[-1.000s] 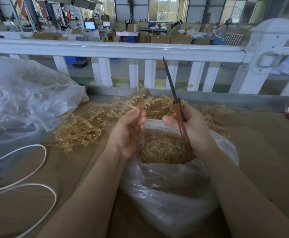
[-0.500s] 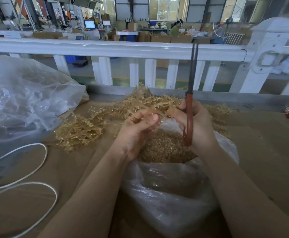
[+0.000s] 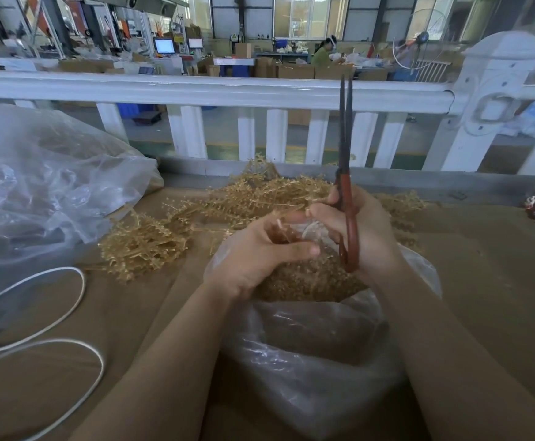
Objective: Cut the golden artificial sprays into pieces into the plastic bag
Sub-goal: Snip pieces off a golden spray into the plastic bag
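Crowding the plastic bag [image 3: 307, 361]: right hand [image 3: 361, 230] gripping scissors [image 3: 346, 173], left hand [image 3: 259, 253] pinching sprig [image 3: 280, 225].

A white fence [image 3: 215, 90] ran behind the brown table [image 3: 498, 281]; a white cable [image 3: 53, 313] looped beside crumpled clear plastic [image 3: 43, 186].

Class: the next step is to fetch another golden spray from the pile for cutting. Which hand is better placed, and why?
The left hand: it lies nearer the spray pile and holds no tool. The right hand grips the scissors, blades pointing up.
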Demonstrator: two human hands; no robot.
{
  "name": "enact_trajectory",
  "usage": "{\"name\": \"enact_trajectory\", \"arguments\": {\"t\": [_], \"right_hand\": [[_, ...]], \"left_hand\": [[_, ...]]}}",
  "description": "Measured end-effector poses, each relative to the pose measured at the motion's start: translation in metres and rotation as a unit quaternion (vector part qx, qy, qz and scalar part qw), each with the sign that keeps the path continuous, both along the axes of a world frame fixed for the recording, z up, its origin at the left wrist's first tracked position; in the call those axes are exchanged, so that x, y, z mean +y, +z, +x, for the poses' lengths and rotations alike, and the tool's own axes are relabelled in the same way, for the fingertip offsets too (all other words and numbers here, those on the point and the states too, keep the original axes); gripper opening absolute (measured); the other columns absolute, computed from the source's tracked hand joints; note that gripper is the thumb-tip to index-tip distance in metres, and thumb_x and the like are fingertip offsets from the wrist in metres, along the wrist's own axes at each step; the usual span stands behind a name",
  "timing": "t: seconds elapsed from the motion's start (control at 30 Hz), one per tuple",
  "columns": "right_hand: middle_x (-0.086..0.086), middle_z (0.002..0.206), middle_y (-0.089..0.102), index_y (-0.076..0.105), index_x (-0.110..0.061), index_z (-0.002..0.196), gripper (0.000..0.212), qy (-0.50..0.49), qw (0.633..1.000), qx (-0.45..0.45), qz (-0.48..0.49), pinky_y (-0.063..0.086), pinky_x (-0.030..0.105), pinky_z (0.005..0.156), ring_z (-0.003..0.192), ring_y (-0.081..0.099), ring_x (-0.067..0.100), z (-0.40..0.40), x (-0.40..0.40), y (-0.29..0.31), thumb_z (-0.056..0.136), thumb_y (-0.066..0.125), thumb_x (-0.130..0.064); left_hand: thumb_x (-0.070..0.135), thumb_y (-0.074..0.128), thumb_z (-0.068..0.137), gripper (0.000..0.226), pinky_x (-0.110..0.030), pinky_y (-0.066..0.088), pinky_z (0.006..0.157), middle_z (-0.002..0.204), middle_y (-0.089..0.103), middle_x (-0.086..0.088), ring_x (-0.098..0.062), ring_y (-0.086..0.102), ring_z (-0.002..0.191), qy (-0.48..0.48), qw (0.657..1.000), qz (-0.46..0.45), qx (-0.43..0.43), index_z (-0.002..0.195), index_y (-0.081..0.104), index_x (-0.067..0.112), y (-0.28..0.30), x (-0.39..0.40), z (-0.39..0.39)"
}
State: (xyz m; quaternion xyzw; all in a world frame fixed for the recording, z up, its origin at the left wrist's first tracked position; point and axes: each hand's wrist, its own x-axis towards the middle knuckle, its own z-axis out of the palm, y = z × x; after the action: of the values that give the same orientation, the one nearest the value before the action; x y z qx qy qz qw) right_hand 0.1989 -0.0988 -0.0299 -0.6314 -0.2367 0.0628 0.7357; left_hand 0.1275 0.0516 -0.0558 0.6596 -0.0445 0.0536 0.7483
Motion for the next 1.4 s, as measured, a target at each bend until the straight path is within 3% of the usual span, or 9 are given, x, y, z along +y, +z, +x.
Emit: {"name": "enact_trajectory", "arguments": {"t": [0.1, 0.23, 0.4, 0.53, 0.7, 0.8, 0.97, 1.17, 1.4], "right_hand": [[0.013, 0.085, 0.068, 0.055, -0.015, 0.083, 0.023, -0.007, 1.000, -0.024, -0.011, 0.052, 0.026, 0.069, 0.064, 0.064, 0.007, 0.000, 0.001, -0.001, 0.085, 0.076, -0.006], [-0.014, 0.060, 0.061, 0.054, -0.019, 0.082, 0.025, 0.008, 0.999, -0.033, -0.015, 0.044, 0.008, 0.050, 0.050, 0.057, -0.003, 0.003, -0.002, -0.002, 0.079, 0.078, -0.023], [-0.007, 0.070, 0.069, 0.057, -0.022, 0.082, 0.042, 0.013, 0.995, -0.051, -0.090, 0.046, 0.012, 0.057, 0.054, 0.061, -0.002, 0.005, -0.002, -0.005, 0.058, 0.084, -0.044], [-0.004, 0.080, 0.074, 0.061, -0.025, 0.081, 0.037, 0.001, 0.993, -0.065, -0.094, 0.057, 0.042, 0.083, 0.077, 0.072, 0.013, 0.009, 0.000, -0.012, 0.061, 0.087, -0.041], [-0.003, 0.084, 0.074, 0.061, -0.026, 0.084, 0.026, -0.020, 0.991, -0.077, -0.106, 0.056, 0.051, 0.091, 0.082, 0.072, 0.017, 0.012, 0.000, -0.014, 0.076, 0.087, -0.026], [0.000, 0.086, 0.075, 0.061, -0.027, 0.084, 0.028, -0.019, 0.991, -0.076, -0.108, 0.054, 0.053, 0.093, 0.086, 0.072, 0.022, 0.010, 0.001, -0.012, 0.073, 0.086, -0.031], [0.000, 0.084, 0.074, 0.061, -0.027, 0.083, 0.025, -0.012, 0.991, -0.076, -0.108, 0.053, 0.054, 0.095, 0.086, 0.072, 0.024, 0.011, 0.001, -0.012, 0.075, 0.085, -0.027], [-0.008, 0.077, 0.072, 0.061, -0.025, 0.083, 0.027, -0.008, 0.991, -0.075, -0.113, 0.054, 0.042, 0.087, 0.077, 0.069, 0.010, 0.012, 0.001, -0.012, 0.072, 0.085, -0.032], [-0.010, 0.072, 0.069, 0.060, -0.022, 0.083, 0.023, 0.008, 0.991, -0.083, -0.104, 0.048, 0.030, 0.074, 0.065, 0.064, 0.001, 0.014, 0.001, -0.011, 0.079, 0.083, -0.022]], "left_hand": [[-0.002, 0.072, 0.084, 0.012, -0.025, 0.058, 0.070, 0.085, 0.076, -0.008, -0.015, 0.072, 0.077, 0.016, 0.999, 0.037, -0.007, 0.096, 0.071, -0.002, 0.001, -0.005, -0.003], [0.002, 0.067, 0.087, 0.003, -0.049, 0.057, 0.087, 0.081, 0.065, -0.021, -0.029, 0.064, 0.080, 0.087, 0.995, -0.021, -0.034, 0.084, 0.069, 0.001, 0.004, -0.003, -0.002], [0.003, 0.062, 0.092, 0.008, -0.024, 0.054, 0.067, 0.076, 0.065, -0.015, -0.016, 0.064, 0.069, 0.122, 0.989, -0.061, -0.063, 0.086, 0.065, -0.001, 0.002, -0.001, 0.000], [0.000, 0.064, 0.090, 0.005, -0.024, 0.056, 0.063, 0.072, 0.069, -0.010, -0.014, 0.064, 0.062, 0.112, 0.990, -0.057, -0.060, 0.086, 0.066, -0.002, 0.002, 0.000, 0.001], [0.012, 0.073, 0.080, 0.005, -0.019, 0.049, 0.050, 0.063, 0.070, 0.002, -0.006, 0.057, 0.048, 0.116, 0.992, -0.020, -0.051, 0.083, 0.073, 0.008, 0.002, -0.003, 0.000], [0.021, 0.076, 0.076, 0.002, -0.026, 0.049, 0.053, 0.061, 0.067, 0.007, -0.005, 0.052, 0.048, 0.114, 0.992, -0.024, -0.050, 0.075, 0.077, 0.019, 0.002, -0.002, -0.001], [0.021, 0.075, 0.076, 0.002, -0.018, 0.043, 0.046, 0.060, 0.065, 0.009, -0.003, 0.049, 0.047, 0.131, 0.990, -0.025, -0.056, 0.075, 0.076, 0.020, 0.003, -0.003, -0.002], [0.010, 0.069, 0.088, 0.007, -0.012, 0.034, 0.040, 0.053, 0.060, 0.012, 0.001, 0.047, 0.043, 0.142, 0.988, -0.023, -0.053, 0.081, 0.070, 0.010, 0.004, -0.005, -0.001], [0.019, 0.071, 0.084, 0.007, -0.012, 0.032, 0.038, 0.051, 0.059, 0.010, 0.000, 0.043, 0.040, 0.143, 0.988, -0.031, -0.048, 0.079, 0.070, 0.014, 0.003, -0.004, 0.003]]}}
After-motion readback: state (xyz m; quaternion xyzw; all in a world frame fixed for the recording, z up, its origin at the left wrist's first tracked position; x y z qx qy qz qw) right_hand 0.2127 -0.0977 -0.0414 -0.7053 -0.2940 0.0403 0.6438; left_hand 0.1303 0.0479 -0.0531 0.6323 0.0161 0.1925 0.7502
